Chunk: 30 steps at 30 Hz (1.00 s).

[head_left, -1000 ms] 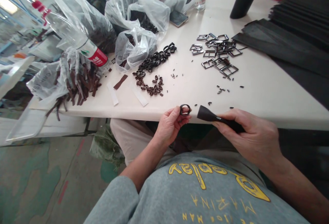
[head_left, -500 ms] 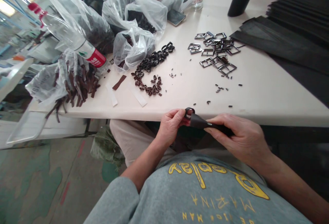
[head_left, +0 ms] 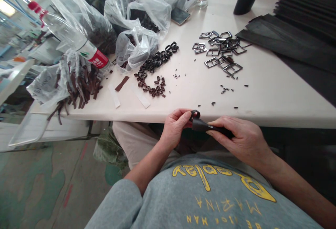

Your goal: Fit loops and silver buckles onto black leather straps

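Note:
My left hand (head_left: 178, 125) pinches a small black belt loop (head_left: 195, 113) between thumb and fingers at the table's front edge. My right hand (head_left: 237, 132) is closed round a black leather strap (head_left: 201, 125), which has a small slot showing near my thumb. The strap's end meets the loop; whether it has entered the loop I cannot tell. Beyond the hands, metal belt buckles (head_left: 223, 48) lie in a pile. Black loops (head_left: 157, 61) and brown loops (head_left: 156, 90) are heaped to the left of it.
Clear plastic bags (head_left: 136, 8) and a tilted bottle (head_left: 86, 48) with a red label stand at the back left. Brown strips (head_left: 81, 89) hang in a bundle near the left edge. A phone (head_left: 180, 16) lies behind. Dark straps (head_left: 294, 40) are stacked at the right.
My right hand has moved slightly left with the strap, bringing its end closer against the loop. My left hand has shifted a little to the right.

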Each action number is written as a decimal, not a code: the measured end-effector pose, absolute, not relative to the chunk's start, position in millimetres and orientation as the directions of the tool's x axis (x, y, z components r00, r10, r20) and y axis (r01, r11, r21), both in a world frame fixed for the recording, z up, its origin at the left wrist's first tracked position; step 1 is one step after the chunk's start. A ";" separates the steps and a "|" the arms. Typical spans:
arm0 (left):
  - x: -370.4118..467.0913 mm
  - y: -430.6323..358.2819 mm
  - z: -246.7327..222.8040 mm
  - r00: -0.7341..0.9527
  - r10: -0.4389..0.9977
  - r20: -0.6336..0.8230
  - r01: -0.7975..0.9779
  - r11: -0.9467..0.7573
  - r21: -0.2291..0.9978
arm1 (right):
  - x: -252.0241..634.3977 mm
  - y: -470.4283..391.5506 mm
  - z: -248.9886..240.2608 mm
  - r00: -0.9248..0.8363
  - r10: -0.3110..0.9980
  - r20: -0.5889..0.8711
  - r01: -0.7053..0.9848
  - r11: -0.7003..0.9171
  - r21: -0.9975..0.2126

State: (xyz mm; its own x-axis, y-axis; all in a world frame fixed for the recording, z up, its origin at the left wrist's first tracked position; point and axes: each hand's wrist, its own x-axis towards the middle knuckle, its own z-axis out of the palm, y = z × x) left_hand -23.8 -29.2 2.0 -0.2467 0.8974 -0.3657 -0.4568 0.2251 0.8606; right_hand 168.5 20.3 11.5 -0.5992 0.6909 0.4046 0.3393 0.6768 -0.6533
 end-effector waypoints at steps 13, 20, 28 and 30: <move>-34.9 -25.5 12.4 -0.157 0.945 -0.288 -0.396 0.207 0.895 | 170.4 21.7 10.3 -0.622 0.681 0.387 0.331 0.676 -0.658; -35.7 -20.1 11.5 -0.227 0.902 -0.366 -0.465 0.230 0.855 | 175.0 22.8 18.1 -0.501 0.716 0.485 0.451 0.695 -0.560; -13.6 -19.6 3.7 -0.274 0.914 -0.299 -0.489 0.135 0.862 | 167.2 24.8 17.1 -0.438 0.663 0.607 0.586 0.723 -0.367; -10.5 -18.5 2.2 -0.265 0.918 -0.295 -0.473 0.142 0.870 | 165.3 22.4 16.3 -0.463 0.646 0.607 0.578 0.739 -0.346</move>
